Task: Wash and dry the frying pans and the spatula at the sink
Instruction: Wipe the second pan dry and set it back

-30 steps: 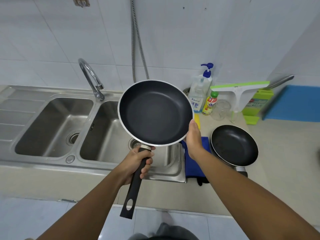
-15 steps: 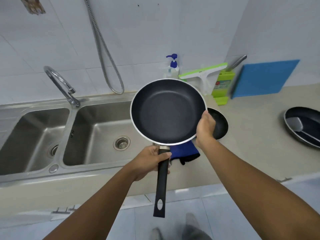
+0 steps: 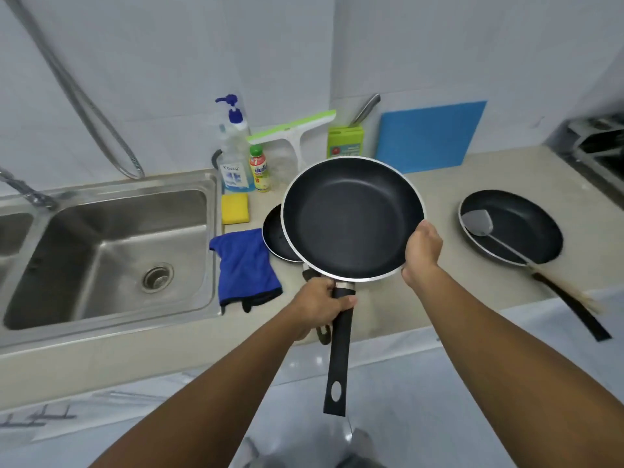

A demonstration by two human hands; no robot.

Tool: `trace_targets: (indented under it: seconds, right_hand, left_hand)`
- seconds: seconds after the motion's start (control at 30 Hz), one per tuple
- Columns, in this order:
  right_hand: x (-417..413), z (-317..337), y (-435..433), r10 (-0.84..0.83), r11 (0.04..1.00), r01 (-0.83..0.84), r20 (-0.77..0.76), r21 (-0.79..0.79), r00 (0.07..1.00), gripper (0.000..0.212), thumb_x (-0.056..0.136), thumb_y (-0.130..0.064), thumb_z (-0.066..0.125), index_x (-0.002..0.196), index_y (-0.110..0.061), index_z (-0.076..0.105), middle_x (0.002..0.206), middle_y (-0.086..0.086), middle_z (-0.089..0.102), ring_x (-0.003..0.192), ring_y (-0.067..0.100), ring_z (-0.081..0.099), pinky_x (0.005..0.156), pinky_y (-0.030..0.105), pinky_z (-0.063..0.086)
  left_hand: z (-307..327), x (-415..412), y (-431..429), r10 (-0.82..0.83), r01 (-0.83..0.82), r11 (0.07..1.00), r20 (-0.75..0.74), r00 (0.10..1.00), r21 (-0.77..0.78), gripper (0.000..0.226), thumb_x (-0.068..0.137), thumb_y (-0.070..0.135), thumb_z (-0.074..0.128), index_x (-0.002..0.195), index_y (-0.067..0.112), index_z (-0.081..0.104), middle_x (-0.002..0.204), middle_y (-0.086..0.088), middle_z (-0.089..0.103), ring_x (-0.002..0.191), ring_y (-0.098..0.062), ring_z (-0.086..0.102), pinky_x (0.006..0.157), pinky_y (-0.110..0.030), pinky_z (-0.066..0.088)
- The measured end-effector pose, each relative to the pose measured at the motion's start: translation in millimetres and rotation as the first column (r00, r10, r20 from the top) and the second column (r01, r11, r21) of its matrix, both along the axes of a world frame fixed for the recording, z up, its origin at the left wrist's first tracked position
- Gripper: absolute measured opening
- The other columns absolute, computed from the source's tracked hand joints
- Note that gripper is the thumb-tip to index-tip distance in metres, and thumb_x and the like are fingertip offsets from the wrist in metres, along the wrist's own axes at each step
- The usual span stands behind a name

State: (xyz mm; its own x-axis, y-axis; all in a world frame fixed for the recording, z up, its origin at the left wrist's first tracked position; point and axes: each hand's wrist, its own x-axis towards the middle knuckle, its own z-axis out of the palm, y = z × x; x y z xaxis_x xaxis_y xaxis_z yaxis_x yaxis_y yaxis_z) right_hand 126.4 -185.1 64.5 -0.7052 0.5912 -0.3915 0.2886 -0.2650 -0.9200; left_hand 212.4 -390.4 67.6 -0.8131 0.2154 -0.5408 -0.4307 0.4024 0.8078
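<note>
I hold a black frying pan (image 3: pixel 351 217) with a silver rim above the counter, tilted toward me. My left hand (image 3: pixel 320 304) grips its black handle near the bowl. My right hand (image 3: pixel 422 251) clasps the rim on the right side. A smaller black pan (image 3: pixel 275 239) rests on the counter, mostly hidden behind the held one. A third black pan (image 3: pixel 520 228) lies on the counter to the right, with a grey spatula (image 3: pixel 477 222) resting in it. The steel sink (image 3: pixel 101 251) is at the left.
A blue cloth (image 3: pixel 244 265) hangs over the sink's right edge, a yellow sponge (image 3: pixel 234 208) behind it. Soap pump bottle (image 3: pixel 234 153), small green-capped bottle (image 3: pixel 259 168), squeegee (image 3: pixel 293 133), green knife block (image 3: pixel 345 141) and blue board (image 3: pixel 429 138) line the wall. A stove (image 3: pixel 597 146) sits far right.
The held pan has travelled right, from over the sink to above the counter and the small pan. My view has swung right, bringing the third pan and spatula fully into sight.
</note>
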Motion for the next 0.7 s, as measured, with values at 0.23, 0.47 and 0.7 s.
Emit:
trace_targets:
  seconds: [0.23, 0.47, 0.7]
  right_hand:
    - [1.0, -19.1, 108.5, -0.028, 0.996, 0.036, 0.095, -0.081, 0.995, 0.023, 0.092, -0.017, 0.042, 0.082, -0.02, 0.062, 0.087, -0.001, 0.068, 0.08, 0.021, 0.059, 0.081, 0.034, 0.055]
    - [-22.4, -52.7, 172.0, -0.054, 0.988, 0.077, 0.174, -0.13, 0.983, 0.018, 0.082, -0.014, 0.052, 0.081, -0.015, 0.069, 0.086, 0.002, 0.075, 0.082, 0.026, 0.068, 0.082, 0.044, 0.06]
    - [-66.7, -96.6, 205.5, -0.082, 0.989, 0.114, 0.299, -0.09, 0.951, 0.014, 0.074, -0.015, 0.057, 0.079, -0.013, 0.069, 0.084, 0.007, 0.072, 0.078, 0.027, 0.068, 0.077, 0.041, 0.058]
  left_hand:
    - [-21.6, -1.9, 108.1, -0.032, 0.034, 0.997, 0.027, 0.999, -0.065, 0.023, 0.092, 0.032, 0.076, 0.101, 0.011, 0.075, 0.104, -0.01, 0.076, 0.1, -0.028, 0.073, 0.094, -0.045, 0.06]
    - [-52.1, -23.1, 174.3, -0.059, 0.065, 0.996, 0.093, 0.994, -0.055, 0.025, 0.095, 0.023, 0.074, 0.11, 0.003, 0.071, 0.105, -0.012, 0.073, 0.092, -0.026, 0.072, 0.078, -0.028, 0.061]
    - [-96.0, -56.6, 205.9, -0.066, 0.09, 0.981, 0.142, 0.988, -0.174, 0.029, 0.093, 0.034, 0.075, 0.109, 0.01, 0.074, 0.106, -0.007, 0.074, 0.1, -0.024, 0.071, 0.093, -0.035, 0.059]
